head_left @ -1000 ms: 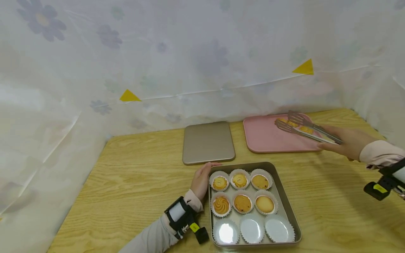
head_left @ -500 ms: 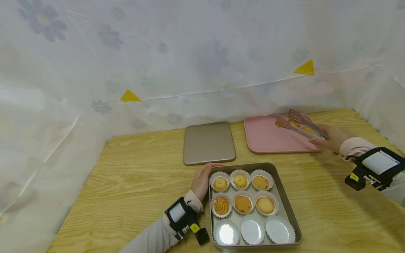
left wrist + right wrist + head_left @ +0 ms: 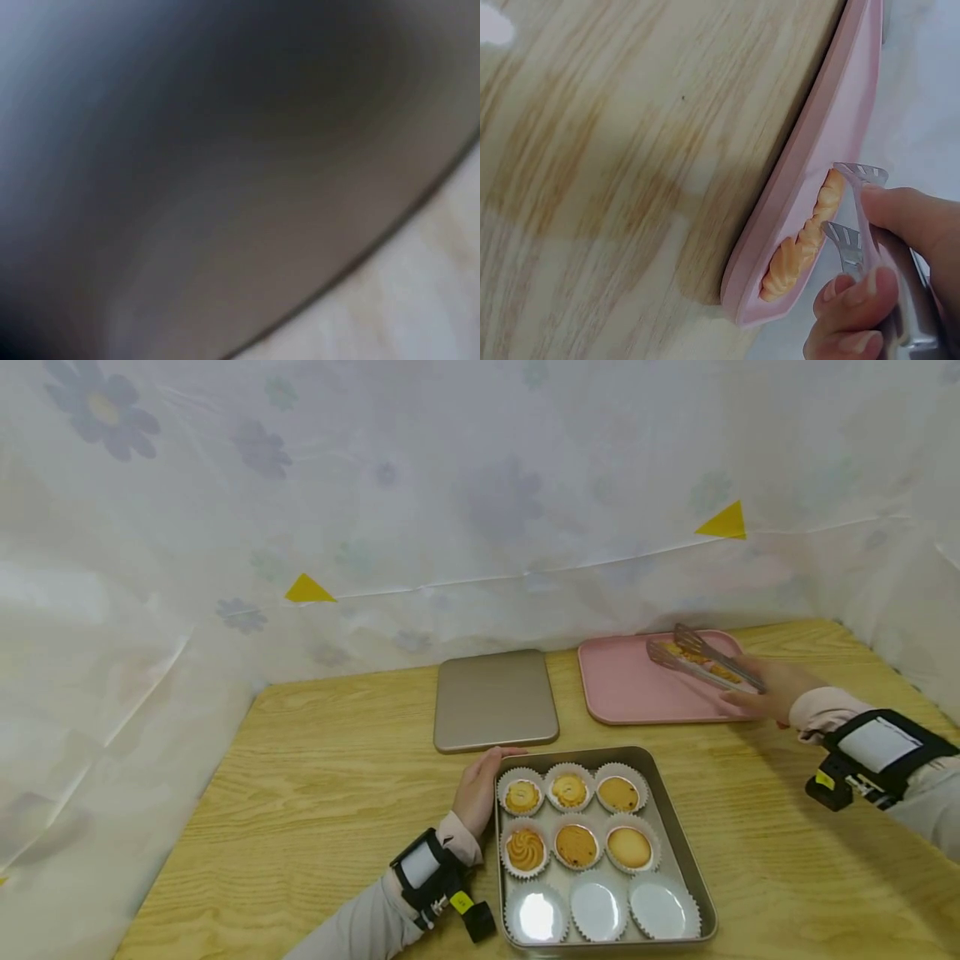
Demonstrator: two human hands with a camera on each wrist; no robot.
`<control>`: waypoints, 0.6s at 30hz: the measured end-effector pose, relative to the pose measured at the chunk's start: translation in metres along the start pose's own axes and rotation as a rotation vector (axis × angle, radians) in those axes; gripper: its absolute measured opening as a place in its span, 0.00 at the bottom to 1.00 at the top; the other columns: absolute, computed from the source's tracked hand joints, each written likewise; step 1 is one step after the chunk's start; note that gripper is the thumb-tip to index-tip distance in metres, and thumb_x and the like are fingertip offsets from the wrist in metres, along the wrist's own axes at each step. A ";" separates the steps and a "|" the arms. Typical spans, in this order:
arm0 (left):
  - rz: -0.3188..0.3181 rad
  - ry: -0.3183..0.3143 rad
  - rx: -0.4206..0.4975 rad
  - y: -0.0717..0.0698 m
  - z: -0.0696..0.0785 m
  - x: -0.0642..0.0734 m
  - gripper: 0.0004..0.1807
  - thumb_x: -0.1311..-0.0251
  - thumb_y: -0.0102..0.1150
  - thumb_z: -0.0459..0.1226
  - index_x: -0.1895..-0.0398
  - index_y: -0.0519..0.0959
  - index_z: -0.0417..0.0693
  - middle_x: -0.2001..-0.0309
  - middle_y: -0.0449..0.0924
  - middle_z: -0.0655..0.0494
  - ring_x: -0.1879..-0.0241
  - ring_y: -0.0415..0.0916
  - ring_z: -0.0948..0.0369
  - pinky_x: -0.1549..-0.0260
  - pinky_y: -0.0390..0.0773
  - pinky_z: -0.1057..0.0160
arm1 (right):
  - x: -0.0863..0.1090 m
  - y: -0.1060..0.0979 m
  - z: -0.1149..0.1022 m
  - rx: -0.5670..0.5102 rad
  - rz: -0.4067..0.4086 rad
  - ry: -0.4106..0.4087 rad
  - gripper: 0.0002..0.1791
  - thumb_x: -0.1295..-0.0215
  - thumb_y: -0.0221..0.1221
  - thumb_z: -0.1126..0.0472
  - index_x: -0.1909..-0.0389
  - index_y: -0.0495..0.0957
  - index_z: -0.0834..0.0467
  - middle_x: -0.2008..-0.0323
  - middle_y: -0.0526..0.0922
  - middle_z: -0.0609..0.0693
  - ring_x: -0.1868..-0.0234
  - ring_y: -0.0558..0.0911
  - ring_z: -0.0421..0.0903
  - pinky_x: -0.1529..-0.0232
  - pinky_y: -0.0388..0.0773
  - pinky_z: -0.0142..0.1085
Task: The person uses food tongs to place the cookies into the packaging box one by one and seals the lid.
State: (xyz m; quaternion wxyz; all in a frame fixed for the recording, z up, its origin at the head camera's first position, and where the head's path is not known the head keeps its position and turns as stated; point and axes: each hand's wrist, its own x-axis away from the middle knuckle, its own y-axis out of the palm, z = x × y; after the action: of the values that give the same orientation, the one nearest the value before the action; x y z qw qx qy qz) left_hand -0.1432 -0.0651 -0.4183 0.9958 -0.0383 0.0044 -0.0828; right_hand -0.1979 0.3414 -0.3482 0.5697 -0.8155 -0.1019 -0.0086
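My left hand (image 3: 476, 793) holds the far left corner of a square metal baking pan (image 3: 686, 852), its fingers bent round the rim. Inside stand paper baking cups: six bear cookies (image 3: 526, 849), and the near row of cups (image 3: 597, 906) is bare. In my right hand (image 3: 780, 689) are metal tongs (image 3: 663, 654) with slotted heads, spread apart. They hang over the cookies on the pink tray (image 3: 618, 681). The right wrist view shows these as ridged, swirled cookies (image 3: 789, 268) beside the tong heads. The left wrist view is mostly a dark blur.
A flat, square metal lid or sheet (image 3: 495, 702) lies behind the baking pan, left of the pink tray. Everything rests on a wooden table (image 3: 337, 760). A flowered white curtain (image 3: 450, 485) hangs along the back, with yellow triangles on it.
My right hand has moved left with the tongs, further in over the pink tray; the tong heads have shifted over the cookies. My left hand and the baking pan have stayed put.
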 end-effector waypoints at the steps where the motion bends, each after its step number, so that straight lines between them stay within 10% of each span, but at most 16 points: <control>1: -0.001 0.002 0.000 0.000 0.000 0.000 0.23 0.24 0.34 0.40 0.49 0.80 0.36 0.48 0.80 0.43 0.44 0.74 0.54 0.41 0.69 0.58 | -0.001 0.000 0.000 -0.002 -0.005 0.001 0.45 0.32 0.57 0.48 0.30 0.49 0.74 0.71 0.78 0.65 0.90 0.69 0.44 0.85 0.68 0.38; 18: 0.000 0.003 -0.009 0.000 0.000 0.000 0.23 0.24 0.35 0.41 0.49 0.81 0.37 0.47 0.80 0.44 0.44 0.74 0.54 0.40 0.69 0.56 | 0.001 0.011 -0.008 0.002 0.037 -0.064 0.39 0.32 0.58 0.52 0.33 0.55 0.73 0.53 0.70 0.83 0.92 0.71 0.43 0.86 0.70 0.37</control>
State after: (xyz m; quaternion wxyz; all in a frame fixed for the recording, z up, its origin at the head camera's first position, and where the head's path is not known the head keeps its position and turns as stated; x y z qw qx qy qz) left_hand -0.1436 -0.0649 -0.4183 0.9956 -0.0428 0.0062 -0.0830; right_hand -0.1947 0.3302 -0.3550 0.5669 -0.8165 -0.1053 0.0282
